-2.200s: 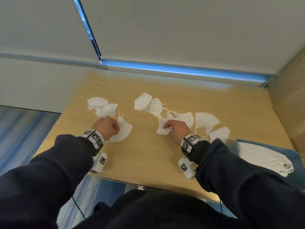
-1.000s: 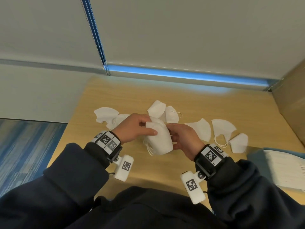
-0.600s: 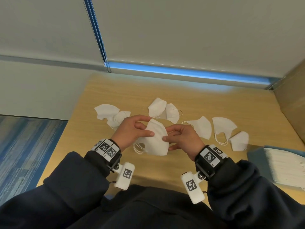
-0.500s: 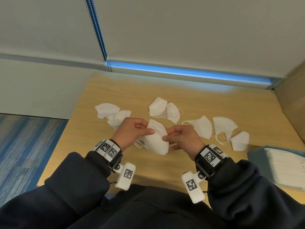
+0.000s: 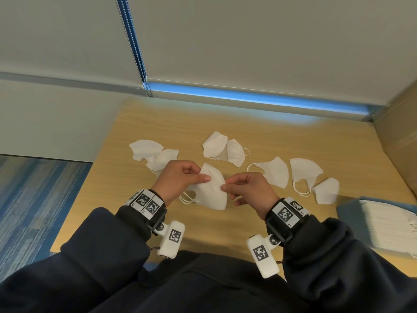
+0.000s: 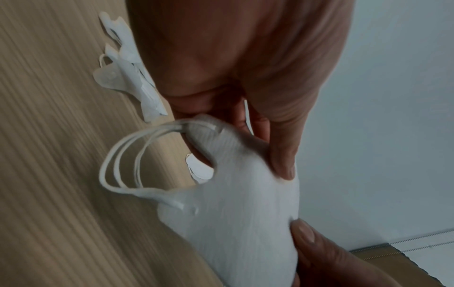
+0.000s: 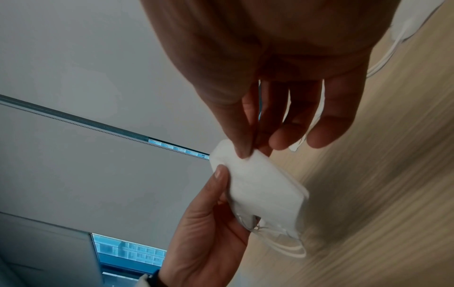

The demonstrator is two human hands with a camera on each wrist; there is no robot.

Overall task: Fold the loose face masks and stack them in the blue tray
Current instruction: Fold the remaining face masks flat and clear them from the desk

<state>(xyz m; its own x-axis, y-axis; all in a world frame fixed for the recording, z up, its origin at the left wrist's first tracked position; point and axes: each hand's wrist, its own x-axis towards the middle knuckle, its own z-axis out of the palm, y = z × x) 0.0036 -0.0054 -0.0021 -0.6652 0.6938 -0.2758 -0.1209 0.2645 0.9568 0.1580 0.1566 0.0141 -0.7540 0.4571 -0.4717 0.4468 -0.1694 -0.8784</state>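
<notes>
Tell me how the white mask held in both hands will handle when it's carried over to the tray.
The mask, pinched by the left hand and right hand, keeps its folded shape, so probably light and semi-stiff. Its ear loops dangle loose and may snag the tray.

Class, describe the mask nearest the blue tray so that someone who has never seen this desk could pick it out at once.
Start at the wooden desk and find the blue tray at its right edge, holding a stack of folded masks. Just left of the tray's far corner lies a small folded mask. It ends the row of loose masks, and is the smallest there.
</notes>
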